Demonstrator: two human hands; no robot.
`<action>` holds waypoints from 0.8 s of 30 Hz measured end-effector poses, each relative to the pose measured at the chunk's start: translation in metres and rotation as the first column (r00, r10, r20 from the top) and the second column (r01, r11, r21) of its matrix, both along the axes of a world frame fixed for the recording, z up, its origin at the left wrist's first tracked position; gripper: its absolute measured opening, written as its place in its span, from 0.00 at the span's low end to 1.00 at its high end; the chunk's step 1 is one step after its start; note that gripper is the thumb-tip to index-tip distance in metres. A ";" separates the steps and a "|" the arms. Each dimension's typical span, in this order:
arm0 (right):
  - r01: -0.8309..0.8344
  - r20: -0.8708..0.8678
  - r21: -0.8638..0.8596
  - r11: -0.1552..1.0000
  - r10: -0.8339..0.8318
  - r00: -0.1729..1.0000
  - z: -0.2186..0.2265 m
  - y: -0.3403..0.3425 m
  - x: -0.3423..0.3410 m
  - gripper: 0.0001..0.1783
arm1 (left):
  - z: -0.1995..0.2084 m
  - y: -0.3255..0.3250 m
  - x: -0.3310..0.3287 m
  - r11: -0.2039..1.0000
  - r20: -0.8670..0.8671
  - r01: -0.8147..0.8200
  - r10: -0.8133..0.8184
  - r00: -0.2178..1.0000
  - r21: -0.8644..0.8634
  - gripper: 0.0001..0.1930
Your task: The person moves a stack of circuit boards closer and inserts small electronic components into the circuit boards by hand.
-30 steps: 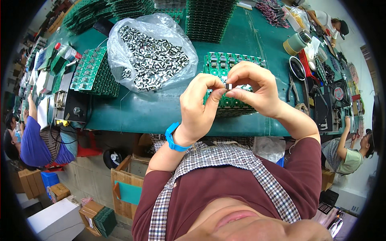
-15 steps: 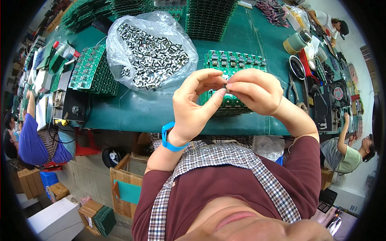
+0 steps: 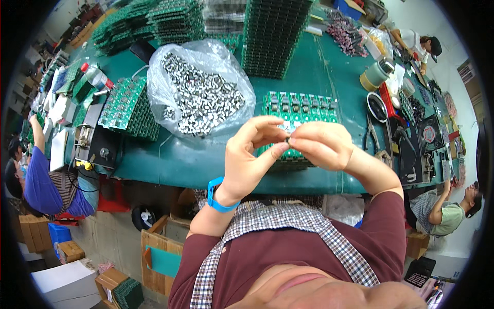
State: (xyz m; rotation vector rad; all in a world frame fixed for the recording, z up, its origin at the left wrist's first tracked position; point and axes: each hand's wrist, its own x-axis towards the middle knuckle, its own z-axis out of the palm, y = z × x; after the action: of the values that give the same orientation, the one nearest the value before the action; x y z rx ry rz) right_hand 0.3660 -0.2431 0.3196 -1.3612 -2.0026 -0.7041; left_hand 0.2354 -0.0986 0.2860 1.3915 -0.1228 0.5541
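Both hands meet above a stack of green circuit boards (image 3: 301, 99), fingertips together. My left hand (image 3: 257, 154), with a blue band at its wrist, is closed in a pinch of thumb and fingers. From the other side my right hand (image 3: 325, 147) pinches at the same spot. Between the fingertips shows a small dark-and-silver part (image 3: 287, 140), mostly covered, so its kind is unclear. Left of the boards lies an open clear plastic bag (image 3: 237, 110), heaped with many small silver metal parts (image 3: 200, 98).
More circuit boards (image 3: 126, 105) stand at the left, and a tall board stack (image 3: 272, 38) rises behind. Toward the right are pliers (image 3: 370, 135), a white-rimmed round container (image 3: 377, 106), a lidded cup (image 3: 374, 75) and a bundle of wires (image 3: 346, 37). Other people work at both sides.
The view has tilted, so the table and its things sit lower in the picture. Both hands keep their pinch over the boards, with little visible change in the fingers.
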 end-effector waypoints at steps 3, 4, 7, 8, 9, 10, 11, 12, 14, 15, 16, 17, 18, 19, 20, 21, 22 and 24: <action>0.005 -0.034 -0.020 1.000 -0.006 0.999 0.001 0.000 -0.004 0.12 | -0.001 0.005 -0.003 0.995 -0.036 0.087 -0.089 0.995 -0.043 0.14; 0.003 -0.056 -0.029 1.000 -0.005 0.998 0.001 0.000 -0.006 0.12 | -0.001 0.006 -0.004 0.995 -0.033 0.098 -0.099 0.994 -0.033 0.14; 0.009 -0.079 -0.035 0.999 -0.012 0.997 0.003 -0.001 -0.010 0.13 | 0.001 0.005 -0.008 0.993 -0.013 0.110 -0.111 0.994 -0.041 0.13; 0.008 -0.051 -0.022 1.000 -0.009 0.999 0.003 -0.001 -0.010 0.13 | 0.003 0.005 -0.009 0.992 -0.027 0.118 -0.119 0.992 -0.041 0.12; 0.004 -0.025 -0.012 1.000 -0.004 1.000 0.002 -0.002 -0.010 0.14 | 0.004 0.006 -0.008 0.993 -0.018 0.116 -0.116 0.993 -0.034 0.12; 0.017 0.023 0.002 1.000 -0.017 1.000 0.002 -0.004 -0.010 0.15 | 0.005 0.007 -0.008 0.988 -0.023 0.152 -0.153 0.988 -0.020 0.12; 0.015 0.031 0.006 1.000 -0.016 0.999 0.001 -0.003 -0.010 0.15 | 0.006 0.009 -0.007 0.982 -0.030 0.189 -0.189 0.982 -0.006 0.11; 0.007 0.030 0.010 1.000 -0.007 1.000 0.000 -0.002 -0.010 0.14 | 0.007 0.012 -0.007 0.977 -0.045 0.212 -0.211 0.976 -0.001 0.11; 0.003 0.019 0.023 1.000 -0.004 1.000 0.000 0.000 -0.010 0.14 | 0.007 0.014 -0.004 0.974 -0.035 0.226 -0.226 0.974 -0.004 0.10; -0.001 0.022 0.025 1.000 0.000 1.000 0.002 0.001 -0.010 0.14 | 0.006 0.016 -0.004 0.971 -0.030 0.240 -0.240 0.970 -0.012 0.10; 0.008 -0.026 -0.006 1.000 -0.008 1.000 0.006 0.001 -0.011 0.14 | 0.005 0.014 -0.004 0.972 -0.027 0.236 -0.236 0.971 -0.008 0.10; 0.015 -0.074 -0.038 0.999 -0.018 0.997 0.010 0.001 -0.012 0.14 | 0.002 0.010 -0.004 0.982 0.034 0.188 -0.187 0.982 -0.036 0.09; 0.009 -0.069 -0.034 0.999 -0.011 0.998 0.012 0.001 -0.013 0.14 | 0.000 0.007 -0.005 0.988 0.094 0.138 -0.132 0.987 -0.064 0.08; 0.002 -0.155 -0.038 0.999 -0.008 0.988 0.015 0.001 -0.014 0.14 | -0.002 0.006 -0.005 0.989 0.099 0.132 -0.126 0.987 -0.059 0.08; -0.006 -0.239 -0.041 0.999 -0.004 0.971 0.016 0.001 -0.015 0.14 | -0.003 0.005 -0.006 0.997 0.166 0.033 -0.043 0.985 0.065 0.07; -0.008 -0.235 -0.040 0.999 -0.002 0.972 0.016 0.000 -0.015 0.14 | -0.004 0.005 -0.005 0.982 0.238 -0.070 0.026 0.971 0.176 0.06; -0.008 -0.282 -0.072 0.997 -0.012 0.959 0.016 -0.001 -0.015 0.14 | -0.003 0.005 -0.005 0.977 0.257 -0.095 0.043 0.965 0.192 0.06; -0.017 -0.359 -0.118 0.993 -0.027 0.933 0.017 -0.003 -0.017 0.13 | -0.002 0.004 -0.005 0.956 0.298 -0.141 0.060 0.953 0.257 0.07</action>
State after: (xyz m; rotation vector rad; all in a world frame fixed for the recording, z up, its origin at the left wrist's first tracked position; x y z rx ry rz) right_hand 0.3487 -0.2464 0.3370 -1.4460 -1.7680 -0.3092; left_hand 0.2303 -0.0944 0.2840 1.5871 -0.3773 0.8502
